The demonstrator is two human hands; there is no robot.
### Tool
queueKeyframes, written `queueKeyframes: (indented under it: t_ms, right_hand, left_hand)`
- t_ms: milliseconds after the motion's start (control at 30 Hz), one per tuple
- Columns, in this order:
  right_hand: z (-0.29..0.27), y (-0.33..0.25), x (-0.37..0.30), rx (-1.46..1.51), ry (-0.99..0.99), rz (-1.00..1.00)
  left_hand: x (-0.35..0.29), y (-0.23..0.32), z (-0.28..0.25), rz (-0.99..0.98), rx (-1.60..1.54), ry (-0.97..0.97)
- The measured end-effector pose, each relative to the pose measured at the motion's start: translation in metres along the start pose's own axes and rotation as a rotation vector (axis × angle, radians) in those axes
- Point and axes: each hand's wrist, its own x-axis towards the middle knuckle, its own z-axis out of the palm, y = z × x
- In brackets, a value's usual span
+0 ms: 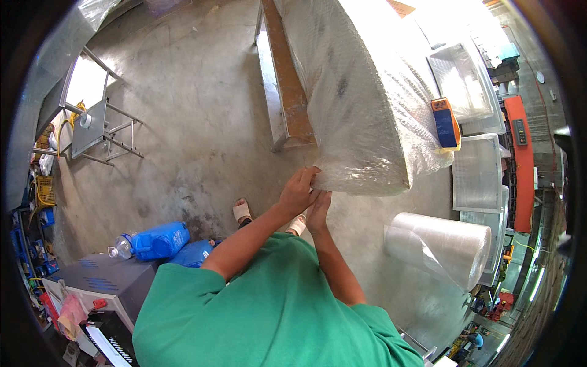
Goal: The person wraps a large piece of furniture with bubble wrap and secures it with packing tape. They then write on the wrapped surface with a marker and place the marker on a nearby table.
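Note:
A large boxy object stands in front of me, wrapped in clear bubble wrap (348, 92). My left hand (299, 191) is closed with its fingertips pinching the wrap's loose edge at the near left corner. Just beside and below it, my right hand (318, 211) also has its fingers pressed together on that edge. The two hands nearly touch. A blue and orange thing (446, 124), its kind unclear, rests on the right part of the wrapped object. What lies under the wrap is hidden.
A thick bubble wrap roll (437, 248) lies on the floor at the right. A long bench-like brown and metal support (287, 85) runs beside the wrapped object. Blue jugs (162, 240) and a grey cabinet (104, 275) stand at left. A metal frame (110, 128) is farther left.

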Motion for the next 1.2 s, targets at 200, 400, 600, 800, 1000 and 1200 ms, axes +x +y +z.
queueKeyframes:
  t_ms: [200,400,600,800,1000,1200]
  right_hand:
    - [0.008,-0.003,-0.004,0.092,-0.012,-0.001]
    - [0.001,-0.01,-0.02,-0.383,0.064,-0.108]
    - [-0.007,-0.016,-0.023,-0.499,-0.01,-0.152]
    - [0.0,-0.018,0.003,-0.356,-0.113,-0.189]
    - [-0.006,-0.029,0.026,-0.5,-0.234,0.169]
    - [-0.001,-0.073,-0.019,-0.789,-0.182,0.022]
  left_hand:
    - [0.019,-0.009,-0.039,0.025,-0.197,-0.326]
    - [0.024,-0.018,-0.043,-0.096,-0.136,-0.278]
    - [0.004,-0.015,-0.01,-0.136,-0.016,-0.156]
    - [-0.023,-0.022,0.022,-0.103,0.145,0.134]
    - [-0.042,-0.052,0.034,-0.073,0.069,0.178]
    - [-0.033,-0.024,0.037,-0.108,0.36,0.202]
